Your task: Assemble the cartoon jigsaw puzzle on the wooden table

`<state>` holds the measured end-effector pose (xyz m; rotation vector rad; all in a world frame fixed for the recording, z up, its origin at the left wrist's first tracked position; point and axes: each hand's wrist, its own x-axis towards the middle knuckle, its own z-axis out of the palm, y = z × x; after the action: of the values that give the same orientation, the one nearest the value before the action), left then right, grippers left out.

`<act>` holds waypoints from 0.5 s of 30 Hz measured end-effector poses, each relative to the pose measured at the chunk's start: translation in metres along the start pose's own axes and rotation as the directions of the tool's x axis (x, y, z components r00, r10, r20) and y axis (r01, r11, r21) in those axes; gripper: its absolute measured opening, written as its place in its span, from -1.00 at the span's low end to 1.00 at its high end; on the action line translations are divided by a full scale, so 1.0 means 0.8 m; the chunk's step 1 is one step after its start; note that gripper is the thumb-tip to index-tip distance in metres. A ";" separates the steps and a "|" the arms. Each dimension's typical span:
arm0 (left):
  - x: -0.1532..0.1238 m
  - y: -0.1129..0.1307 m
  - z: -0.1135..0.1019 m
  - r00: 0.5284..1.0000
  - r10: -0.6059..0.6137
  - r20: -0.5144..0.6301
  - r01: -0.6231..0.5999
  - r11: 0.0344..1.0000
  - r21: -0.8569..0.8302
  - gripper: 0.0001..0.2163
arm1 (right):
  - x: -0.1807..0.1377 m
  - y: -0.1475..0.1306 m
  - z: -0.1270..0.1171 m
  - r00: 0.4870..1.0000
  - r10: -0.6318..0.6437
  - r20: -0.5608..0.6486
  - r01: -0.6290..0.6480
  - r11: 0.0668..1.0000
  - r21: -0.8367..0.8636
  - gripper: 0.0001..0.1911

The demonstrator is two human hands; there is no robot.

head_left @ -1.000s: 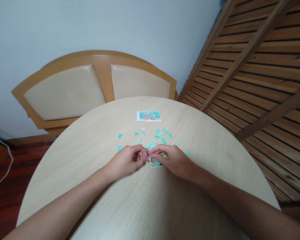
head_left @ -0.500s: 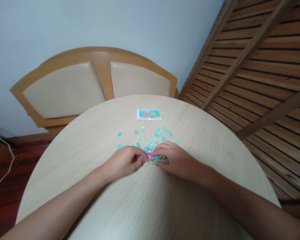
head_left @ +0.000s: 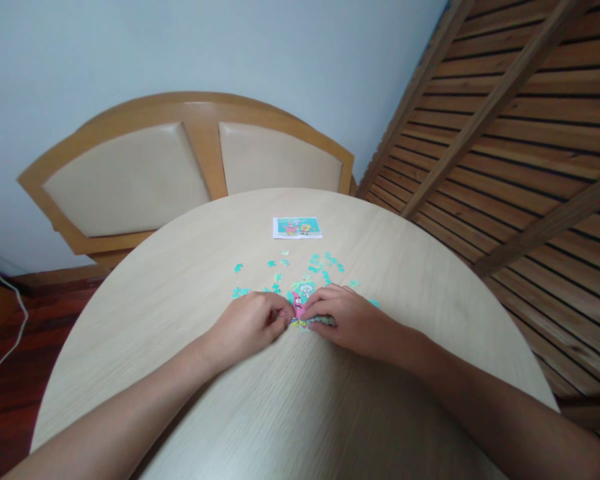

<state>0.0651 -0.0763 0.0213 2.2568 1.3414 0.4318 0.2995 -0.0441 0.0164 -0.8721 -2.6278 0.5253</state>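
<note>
A partly joined jigsaw puzzle [head_left: 298, 307] with a pink starfish figure and a pale green face lies flat on the table between my hands. My left hand [head_left: 253, 323] is closed at its left edge, thumb and fingers curled together against it. From the other side, my right hand [head_left: 360, 321] has its bent fingertips pressed on the puzzle, index finger by the pink figure and thumb lower down. The right fingers cover part of the puzzle's right side. Loose turquoise jigsaw pieces [head_left: 325, 262] are scattered beyond both hands.
A printed picture sheet [head_left: 297, 227] with cartoon figures lies farther back on the round wooden table [head_left: 205, 413]. Behind the table stands a padded wooden headboard [head_left: 200, 110]. Slatted wood [head_left: 505, 147] slopes along the right, and a white cable [head_left: 23, 320] hangs at left.
The fingers of my right hand have drawn slightly closer together, covering more of the puzzle's right side. My left hand stays almost in place at the left edge.
</note>
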 end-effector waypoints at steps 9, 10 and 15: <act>0.001 0.003 0.001 1.000 0.010 -0.013 -0.010 1.000 0.017 -0.81 | 0.001 0.000 0.000 1.000 -0.014 0.000 0.014 1.000 0.000 -0.79; 0.001 0.002 0.002 1.000 0.019 -0.015 -0.019 1.000 0.016 -0.81 | 0.001 0.000 0.000 1.000 -0.014 0.001 0.014 1.000 0.000 -0.79; 0.000 0.000 0.004 0.999 0.040 -0.029 -0.040 0.999 0.009 -0.82 | 0.001 0.002 0.002 1.000 -0.009 0.000 0.009 1.000 0.001 -0.79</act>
<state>0.0669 -0.0769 0.0188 2.2963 1.3168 0.4749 0.2990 -0.0432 0.0143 -0.8600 -2.6302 0.5241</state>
